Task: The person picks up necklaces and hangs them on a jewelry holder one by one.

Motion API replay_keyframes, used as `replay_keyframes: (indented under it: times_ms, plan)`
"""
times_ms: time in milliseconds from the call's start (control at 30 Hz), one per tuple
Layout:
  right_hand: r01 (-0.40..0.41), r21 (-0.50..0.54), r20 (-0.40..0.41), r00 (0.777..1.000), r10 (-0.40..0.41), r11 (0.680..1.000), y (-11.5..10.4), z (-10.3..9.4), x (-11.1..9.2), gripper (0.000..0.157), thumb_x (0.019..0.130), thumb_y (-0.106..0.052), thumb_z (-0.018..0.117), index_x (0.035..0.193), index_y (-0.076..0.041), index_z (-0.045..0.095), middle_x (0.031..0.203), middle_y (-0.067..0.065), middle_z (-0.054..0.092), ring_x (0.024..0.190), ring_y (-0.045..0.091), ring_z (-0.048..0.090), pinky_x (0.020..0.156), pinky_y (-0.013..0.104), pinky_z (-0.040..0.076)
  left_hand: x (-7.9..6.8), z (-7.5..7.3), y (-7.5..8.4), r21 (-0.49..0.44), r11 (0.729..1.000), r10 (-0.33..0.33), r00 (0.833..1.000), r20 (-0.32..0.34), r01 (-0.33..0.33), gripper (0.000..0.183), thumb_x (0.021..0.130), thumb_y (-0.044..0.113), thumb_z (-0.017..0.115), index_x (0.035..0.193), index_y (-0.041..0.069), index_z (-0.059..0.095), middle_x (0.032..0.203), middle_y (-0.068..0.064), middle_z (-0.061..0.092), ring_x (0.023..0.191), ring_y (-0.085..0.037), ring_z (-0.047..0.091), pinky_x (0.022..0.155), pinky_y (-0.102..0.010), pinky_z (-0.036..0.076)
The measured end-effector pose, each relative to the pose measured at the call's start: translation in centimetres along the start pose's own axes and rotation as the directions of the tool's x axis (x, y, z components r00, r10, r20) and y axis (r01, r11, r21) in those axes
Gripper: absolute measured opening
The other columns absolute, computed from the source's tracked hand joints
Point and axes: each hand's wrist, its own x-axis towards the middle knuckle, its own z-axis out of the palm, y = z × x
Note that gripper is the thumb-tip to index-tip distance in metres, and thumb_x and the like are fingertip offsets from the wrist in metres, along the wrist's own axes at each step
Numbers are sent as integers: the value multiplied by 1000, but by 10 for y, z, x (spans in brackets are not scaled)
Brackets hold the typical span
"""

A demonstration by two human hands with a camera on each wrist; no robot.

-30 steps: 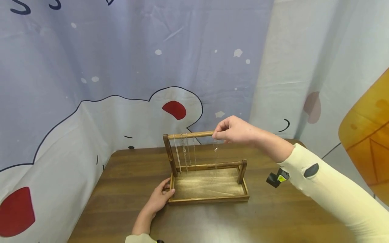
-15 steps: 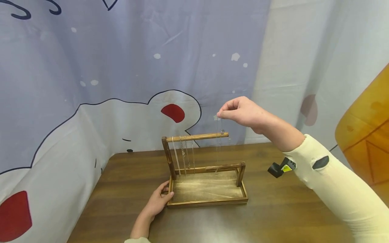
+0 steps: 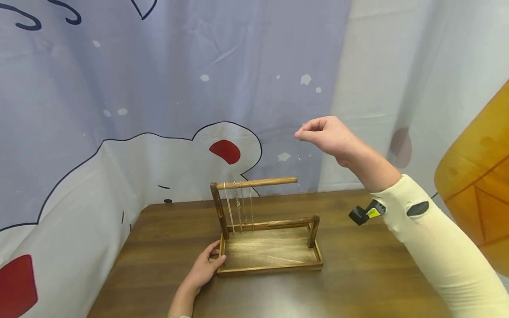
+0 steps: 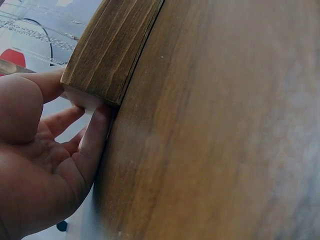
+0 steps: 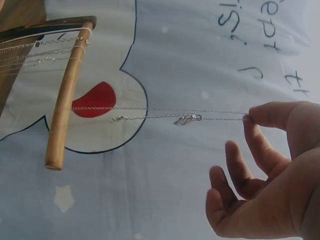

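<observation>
My right hand (image 3: 327, 136) is raised above the right end of a wooden jewelry stand (image 3: 270, 268). Between thumb and index finger it pinches a thin silver necklace (image 5: 187, 119), which hangs down with a small cluster partway along. The chain passes close to the free end of the stand's top rod (image 3: 274, 181); whether they touch I cannot tell. My left hand (image 3: 203, 268) grips the left wall of the stand's tray, thumb over the rim and fingers outside, as the left wrist view also shows. Several other necklaces (image 3: 238, 205) hang at the rod's left part.
The stand rests on a brown wooden table (image 3: 159, 247). A lower bar (image 3: 290, 221) with a short post (image 3: 313, 232) runs along the tray's back right. Behind the table hangs a printed curtain (image 3: 159, 88).
My right hand has lifted from the rod's right end, up and to the right, and the pinched necklace has risen with it. The left hand keeps its hold on the tray.
</observation>
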Motion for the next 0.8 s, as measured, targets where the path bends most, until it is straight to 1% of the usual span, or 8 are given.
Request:
replay_keyframes:
  times_ms: [133, 267, 367, 467, 533, 633, 700, 800]
  plan:
    - [-25, 26, -43, 999, 26, 999, 11, 0, 3, 16, 108, -24, 70, 104, -17, 83, 156, 17, 62, 162, 35, 42, 136, 60, 28, -1, 0, -2, -13, 1000, -6, 1000, 1, 6, 95, 99, 51, 86, 173, 10, 43, 155, -25, 54, 112, -24, 66, 84, -33, 56]
    - [-58, 42, -80, 995, 61, 997, 20, -1, 5, 15, 107, -24, 70, 105, -16, 83, 160, 20, 59, 164, 37, 40, 136, 62, 27, -2, 0, 1, 2, 1000, 6, 1000, 9, -6, 94, 101, 52, 84, 173, 9, 42, 156, -27, 53, 114, -24, 66, 85, -32, 56]
    - [-81, 43, -82, 993, 85, 996, 26, -1, 8, 17, 108, -24, 69, 108, -12, 81, 164, 21, 57, 167, 39, 36, 138, 63, 26, 0, -2, 4, 5, 1000, 11, 1000, 6, -11, 94, 101, 50, 84, 173, 8, 42, 156, -27, 53, 113, -25, 66, 85, -33, 56]
    - [-95, 44, -82, 992, 99, 994, 34, 1, 11, 20, 108, -24, 69, 111, -7, 79, 169, 23, 53, 170, 41, 32, 138, 65, 24, 3, -3, 4, -5, 1000, 6, 1000, -3, -6, 92, 101, 48, 84, 173, 10, 42, 155, -25, 54, 113, -23, 66, 85, -32, 56]
    - [-101, 47, -76, 992, 104, 994, 41, 4, 13, 23, 109, -24, 68, 114, -4, 78, 171, 24, 51, 171, 43, 31, 138, 66, 24, 3, -4, 5, 5, 1000, 31, 999, -7, -31, 88, 104, 45, 82, 173, 8, 41, 153, -26, 55, 111, -22, 66, 83, -31, 56]
    - [-127, 36, -53, 990, 129, 991, 54, 8, 14, 28, 111, -25, 67, 119, -1, 77, 172, 25, 50, 169, 44, 33, 137, 67, 25, 2, -4, 2, 0, 999, 32, 999, 15, -32, 87, 107, 42, 80, 175, 8, 38, 153, -25, 54, 108, -19, 65, 80, -28, 55]
    - [-141, 26, -33, 989, 142, 990, 62, 12, 14, 31, 112, -26, 65, 124, 1, 76, 170, 25, 51, 166, 45, 38, 137, 68, 26, 1, -4, 1, 9, 999, 53, 998, 30, -53, 87, 108, 41, 78, 175, 5, 36, 152, -28, 53, 106, -19, 65, 78, -28, 55]
    - [-155, 31, -9, 988, 155, 987, 75, 19, 14, 31, 112, -24, 63, 125, 1, 77, 167, 26, 55, 157, 44, 48, 136, 68, 27, -1, -2, -3, -7, 1000, 28, 999, 28, -27, 89, 105, 44, 81, 174, 7, 39, 152, -25, 54, 106, -20, 65, 78, -29, 55]
